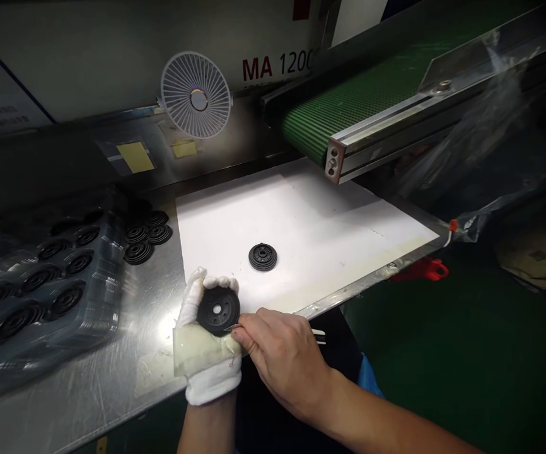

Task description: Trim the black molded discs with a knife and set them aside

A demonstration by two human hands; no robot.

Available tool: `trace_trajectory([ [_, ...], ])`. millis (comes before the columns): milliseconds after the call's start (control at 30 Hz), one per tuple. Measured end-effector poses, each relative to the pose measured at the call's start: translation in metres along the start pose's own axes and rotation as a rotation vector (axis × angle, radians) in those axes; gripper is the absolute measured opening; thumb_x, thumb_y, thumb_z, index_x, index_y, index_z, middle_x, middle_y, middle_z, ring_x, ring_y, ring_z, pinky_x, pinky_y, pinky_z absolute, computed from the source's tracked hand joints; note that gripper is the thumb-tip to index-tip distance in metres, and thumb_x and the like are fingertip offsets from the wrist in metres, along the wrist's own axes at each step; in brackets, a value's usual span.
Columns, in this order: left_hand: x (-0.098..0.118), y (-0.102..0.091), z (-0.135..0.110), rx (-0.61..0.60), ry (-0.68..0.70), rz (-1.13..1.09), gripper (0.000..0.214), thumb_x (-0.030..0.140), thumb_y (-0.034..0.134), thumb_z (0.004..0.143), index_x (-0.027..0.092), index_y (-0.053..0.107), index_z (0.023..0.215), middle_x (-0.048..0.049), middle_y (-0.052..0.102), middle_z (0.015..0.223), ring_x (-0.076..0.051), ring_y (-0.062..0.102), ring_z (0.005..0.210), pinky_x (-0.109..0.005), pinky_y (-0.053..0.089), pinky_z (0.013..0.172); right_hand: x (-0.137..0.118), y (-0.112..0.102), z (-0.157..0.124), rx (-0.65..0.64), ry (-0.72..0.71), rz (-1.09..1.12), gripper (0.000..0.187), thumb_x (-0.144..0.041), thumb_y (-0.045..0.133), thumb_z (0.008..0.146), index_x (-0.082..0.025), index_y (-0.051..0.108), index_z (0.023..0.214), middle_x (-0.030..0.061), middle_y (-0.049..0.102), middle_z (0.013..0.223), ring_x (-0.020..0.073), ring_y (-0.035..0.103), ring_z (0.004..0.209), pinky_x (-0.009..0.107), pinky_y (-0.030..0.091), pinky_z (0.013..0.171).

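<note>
Stainless steel worktable [112, 372] runs beneath a green conveyor belt [348, 116], with a white wire-guarded fan [196, 94] mounted behind. A white sheet [311, 233] covers part of the table, and 1 ribbed black disc [262, 256] lies on it. More discs sit in a clear plastic tray [41, 290] and in a small heap [144, 236] beside it.

The black moulded disc [218, 310] rests in the white-gloved left hand [207, 372], whose fingers [214, 282] curl together against its upper rim. The bare right hand [285, 359] is closest to its lower edge, its fingers [249, 331] pinched together on a slim pointed metal tool [231, 328], possibly tweezers. Whether the tip touches the disc is hard to tell.

The disc looks light and fairly stiff, probably moulded rubber or plastic. Its outer rim seems the surest place to hold, leaving the centre hole free.
</note>
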State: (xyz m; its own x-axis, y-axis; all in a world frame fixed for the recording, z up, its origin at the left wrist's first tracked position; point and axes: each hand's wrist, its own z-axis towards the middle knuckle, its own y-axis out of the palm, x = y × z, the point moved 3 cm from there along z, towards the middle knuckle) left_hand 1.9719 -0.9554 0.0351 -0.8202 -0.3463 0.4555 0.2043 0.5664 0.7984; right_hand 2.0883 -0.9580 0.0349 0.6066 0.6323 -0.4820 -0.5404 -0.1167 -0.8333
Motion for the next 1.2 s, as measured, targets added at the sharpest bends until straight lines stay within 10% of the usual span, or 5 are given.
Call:
trace_trajectory([
  [167,-0.003,-0.007,0.002,-0.134,-0.245,0.047,0.037,0.019,0.058,0.075,0.017,0.061,0.111,-0.0106,0.066,0.097,-0.029,0.060,0.098,-0.053,0.049,0.085,0.011,-0.006,0.003,0.023,0.042,0.019,0.028,-0.035,0.038,0.098,-0.021,0.059,0.085,-0.0008,0.059,0.072,0.0132,0.051,0.063,0.027,0.029,0.057],
  [533,-0.004,-0.004,0.010,-0.038,-0.062,0.018,0.012,0.012,0.060,0.078,0.015,0.062,0.089,0.0027,0.057,0.068,-0.010,0.057,0.066,-0.029,0.053,0.072,0.001,0.003,-0.002,0.024,0.022,-0.001,0.026,-0.032,0.038,0.097,-0.021,0.059,0.086,-0.0003,0.058,0.069,0.0141,0.050,0.060,0.028,0.028,0.056],
  [800,-0.006,-0.010,0.007,-0.148,-0.333,0.094,0.039,0.025,0.058,0.074,0.013,0.061,0.112,-0.0127,0.065,0.097,-0.030,0.061,0.094,-0.055,0.049,0.083,0.013,-0.001,0.002,0.033,0.036,0.020,0.030,-0.034,0.036,0.098,-0.021,0.058,0.083,-0.0001,0.059,0.071,0.0138,0.052,0.063,0.027,0.030,0.058],
  [1200,-0.003,-0.004,0.012,-0.007,-0.148,-0.048,0.007,0.012,0.057,0.079,0.013,0.061,0.085,0.0001,0.056,0.069,-0.010,0.055,0.066,-0.028,0.052,0.069,0.001,0.007,-0.003,0.008,0.016,0.020,0.025,-0.032,0.039,0.097,-0.021,0.060,0.090,0.0005,0.060,0.071,0.0152,0.052,0.062,0.028,0.030,0.057],
])
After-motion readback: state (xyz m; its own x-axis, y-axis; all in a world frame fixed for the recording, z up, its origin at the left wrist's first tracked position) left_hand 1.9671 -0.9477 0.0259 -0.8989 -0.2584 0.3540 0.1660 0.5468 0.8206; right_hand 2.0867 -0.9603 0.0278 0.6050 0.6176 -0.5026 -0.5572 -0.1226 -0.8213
